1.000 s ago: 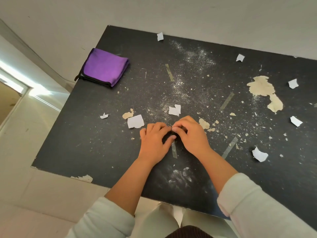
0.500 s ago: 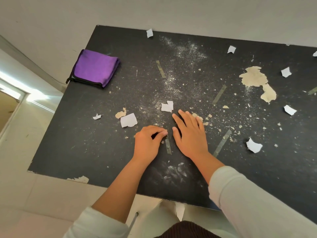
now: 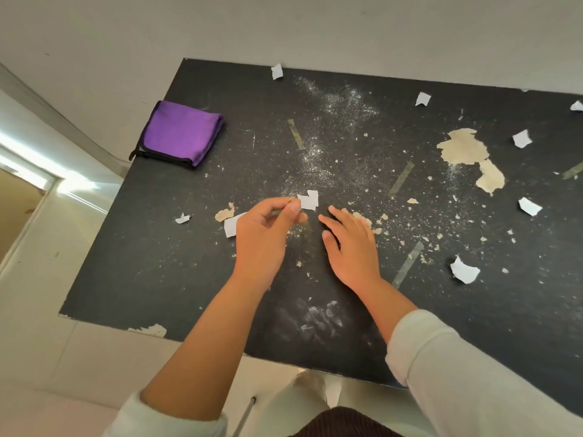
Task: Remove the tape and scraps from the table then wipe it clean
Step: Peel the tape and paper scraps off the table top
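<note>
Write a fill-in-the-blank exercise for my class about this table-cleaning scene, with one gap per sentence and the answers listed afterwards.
1. The folded cloth at the table's far left corner is ____ in colour.
2. The table top is ____ in colour.
3. The ____ hand pinches a peeled strip of tape between thumb and fingers.
4. The right hand lies with fingers ____ on the table.

Answers: purple; black; left; straight

Single head-worn view, wide-angle, looking forward and steeply down onto black worktop (image 3: pixel 157 279), close range. Worktop skewed, far edge toward 12 o'clock, wall beyond; floor at 9 o'clock, edges probably lens-bent. No second view.
</note>
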